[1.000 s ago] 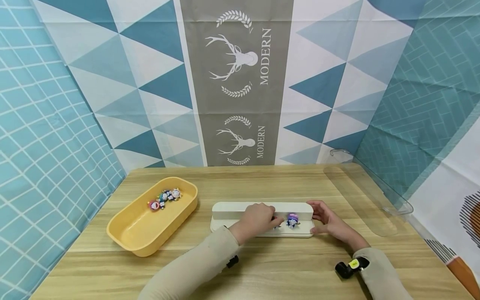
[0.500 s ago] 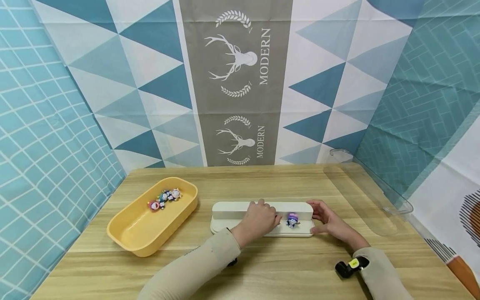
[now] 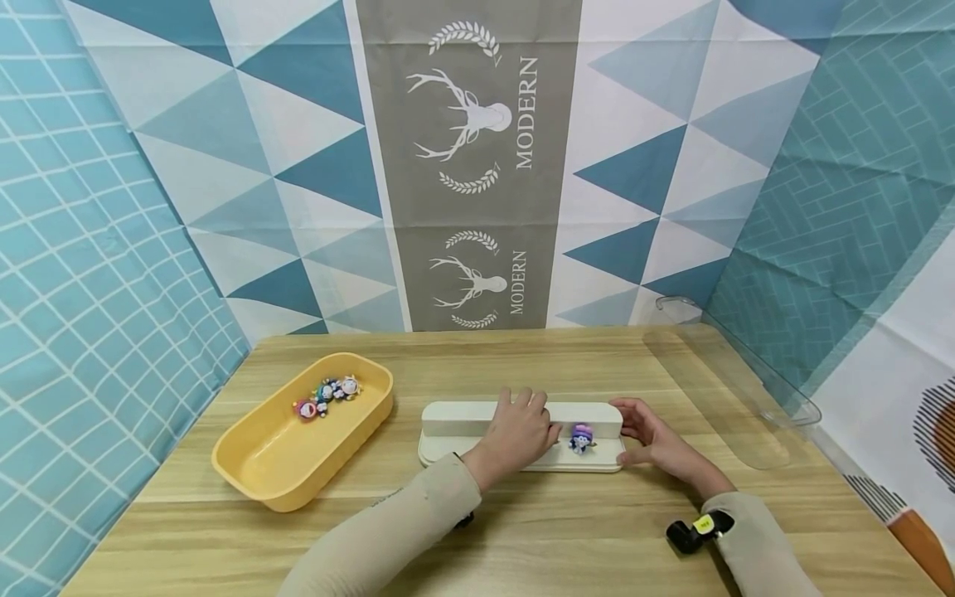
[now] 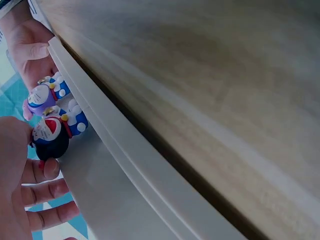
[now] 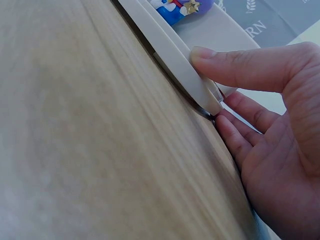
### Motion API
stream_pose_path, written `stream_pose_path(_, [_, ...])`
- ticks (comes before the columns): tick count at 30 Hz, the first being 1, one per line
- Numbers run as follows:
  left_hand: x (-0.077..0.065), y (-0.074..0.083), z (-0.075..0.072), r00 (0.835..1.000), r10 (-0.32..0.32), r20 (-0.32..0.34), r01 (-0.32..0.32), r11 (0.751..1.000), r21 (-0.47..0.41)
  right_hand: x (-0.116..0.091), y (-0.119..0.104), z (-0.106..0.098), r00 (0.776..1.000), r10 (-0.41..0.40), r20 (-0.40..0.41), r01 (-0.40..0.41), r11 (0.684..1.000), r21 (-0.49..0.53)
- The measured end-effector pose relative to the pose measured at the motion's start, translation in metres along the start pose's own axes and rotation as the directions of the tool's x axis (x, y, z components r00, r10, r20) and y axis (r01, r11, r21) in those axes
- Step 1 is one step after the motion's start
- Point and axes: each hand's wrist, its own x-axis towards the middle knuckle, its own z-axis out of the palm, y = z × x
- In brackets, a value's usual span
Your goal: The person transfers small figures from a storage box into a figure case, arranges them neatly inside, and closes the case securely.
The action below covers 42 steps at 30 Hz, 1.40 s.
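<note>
A cream display stand (image 3: 462, 446) with a raised back ledge lies on the table. On its right part stands a small figurine (image 3: 581, 439) with a purple hat, blue-and-white body. Beside it is a second figurine (image 4: 52, 142) with a black hat and open red mouth, hidden behind my hand in the head view. My left hand (image 3: 518, 433) pinches this one by the head between thumb and index finger, the other fingers spread. At the stand's right end my right hand (image 5: 272, 125) grips the edge, thumb on the front rim and fingers behind the end.
A yellow tray (image 3: 257, 452) stands at the left; several more figurines (image 3: 324, 398) lie in its far half. On the right a long transparent cover (image 3: 727, 390) leans near the table's edge. A patterned cloth (image 3: 477, 274) hangs behind the wooden table (image 3: 552, 531).
My left hand has shifted slightly away from me and to the right over the stand, and its fingers have lifted and spread. The right hand and the stand have stayed in place.
</note>
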Motion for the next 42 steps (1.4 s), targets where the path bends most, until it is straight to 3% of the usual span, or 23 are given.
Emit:
stream_pose_path(7, [0.003, 0.001, 0.002, 1.0, -0.025, 0.015, 0.025, 1.0, -0.003, 0.0, 0.0, 0.0, 1.0, 0.006, -0.001, -0.006, 1.0, 0.01])
stream_pose_path(19, [0.001, -0.006, -0.001, 0.999, -0.019, -0.035, 0.019, 1.0, -0.003, 0.0, 0.0, 0.0, 0.999, 0.031, -0.011, -0.031, 1.0, 0.002])
stream_pose_path(32, [-0.002, -0.011, -0.006, 0.999, 0.013, 0.032, -0.013, 1.0, -0.017, 0.001, 0.003, 0.001, 1.0, -0.01, -0.009, 0.01, 1.0, -0.001])
stream_pose_path(42, [-0.01, -0.03, -0.013, 0.995, 0.058, 0.085, -0.059, 0.998, 0.007, 0.0, 0.0, 0.001, 1.0, -0.005, -0.015, 0.004, 1.0, -0.011])
